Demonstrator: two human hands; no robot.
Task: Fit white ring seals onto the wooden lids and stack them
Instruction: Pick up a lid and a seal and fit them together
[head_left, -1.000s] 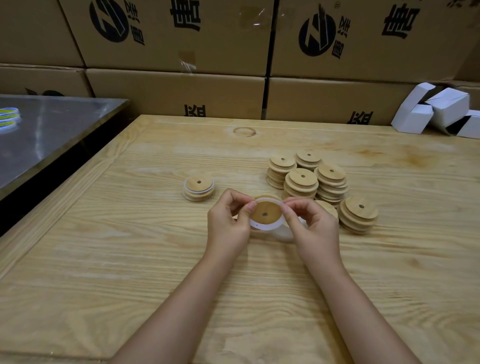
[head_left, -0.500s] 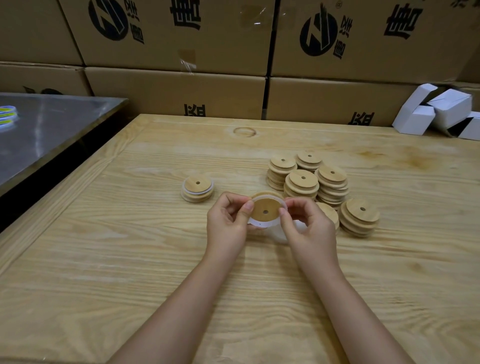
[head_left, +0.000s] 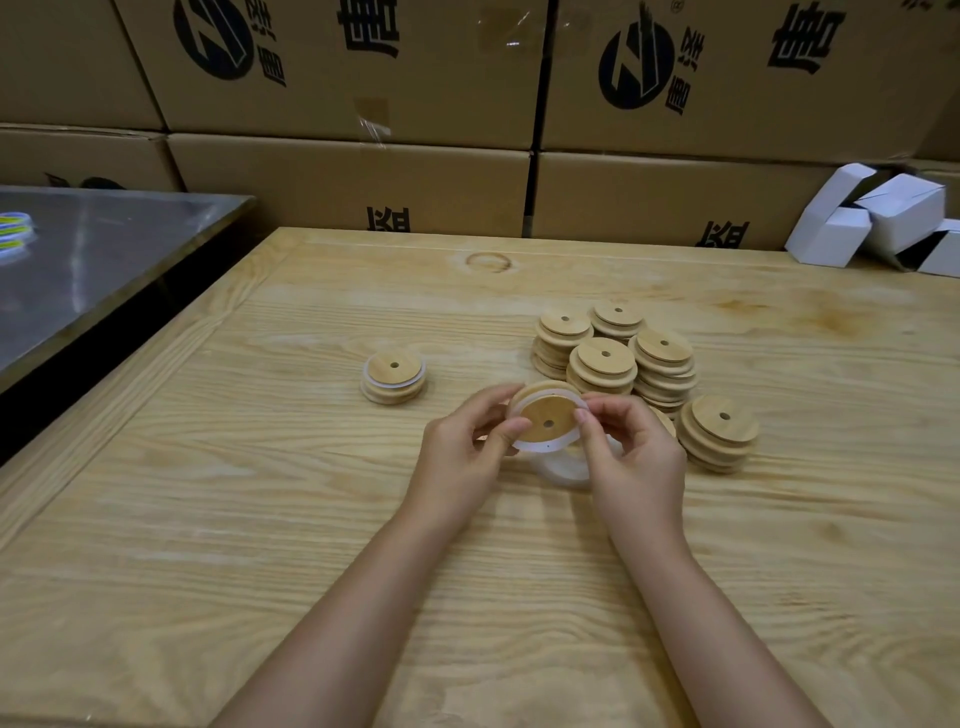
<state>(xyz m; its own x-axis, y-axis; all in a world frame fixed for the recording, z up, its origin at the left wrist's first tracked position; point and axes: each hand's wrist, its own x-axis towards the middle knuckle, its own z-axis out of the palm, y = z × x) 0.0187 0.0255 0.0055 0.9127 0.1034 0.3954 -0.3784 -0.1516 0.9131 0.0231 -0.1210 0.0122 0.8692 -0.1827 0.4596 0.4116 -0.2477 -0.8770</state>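
One holed wooden lid (head_left: 537, 412) wears white seal (head_left: 535, 448).

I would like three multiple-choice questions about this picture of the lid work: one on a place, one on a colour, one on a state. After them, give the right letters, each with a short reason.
1. Where does the small stack of sealed lids stand?
A. to the left of both hands
B. to the right of both hands
C. between the hands

2. What colour is the ring on the lid in the hands?
A. black
B. white
C. red

3. How is that lid held?
A. it lies flat with no hand on it
B. one hand alone holds it
C. the left hand and the right hand both pinch it

Answers:
1 A: the stack stands on the left, apart from the hands.
2 B: the band round the wooden face is white.
3 C: fingertips of both hands are on its edge.
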